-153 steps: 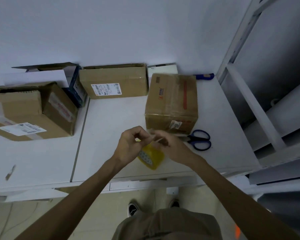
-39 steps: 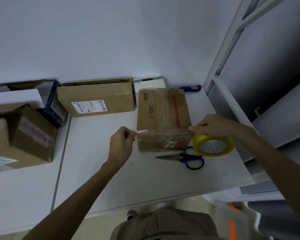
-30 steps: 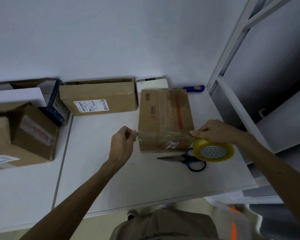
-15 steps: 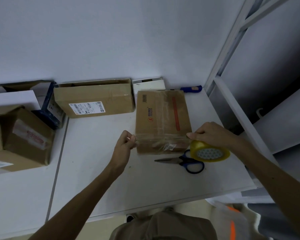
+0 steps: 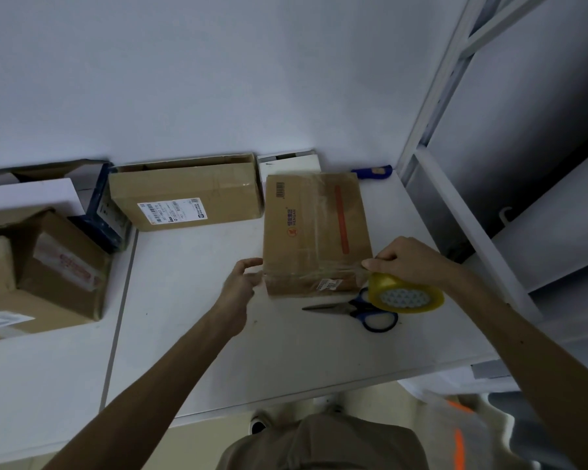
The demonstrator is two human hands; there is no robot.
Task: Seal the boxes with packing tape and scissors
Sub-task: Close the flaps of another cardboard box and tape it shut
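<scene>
Box (image 5: 314, 232) brown, red stripe – tape roll (image 5: 404, 295) yellow, dotted core – scissors (image 5: 370, 315) blue-handled.

Single head-worn wide-angle view. The wearer stands at the near edge of the table (image 5: 286, 361), lens facing forward and steeply down. The taped box (image 5: 314, 232) sits about frame centre, close enough that the arms reach it. Wall (image 5: 218, 79) behind the box, shelf frame (image 5: 455, 198) right of it, other cartons (image 5: 184, 195) left of it. Nearer than the box, both forearms (image 5: 170, 374) enter from the bottom edge, with the wearer's trousers (image 5: 319, 446) directly under the lens.
</scene>
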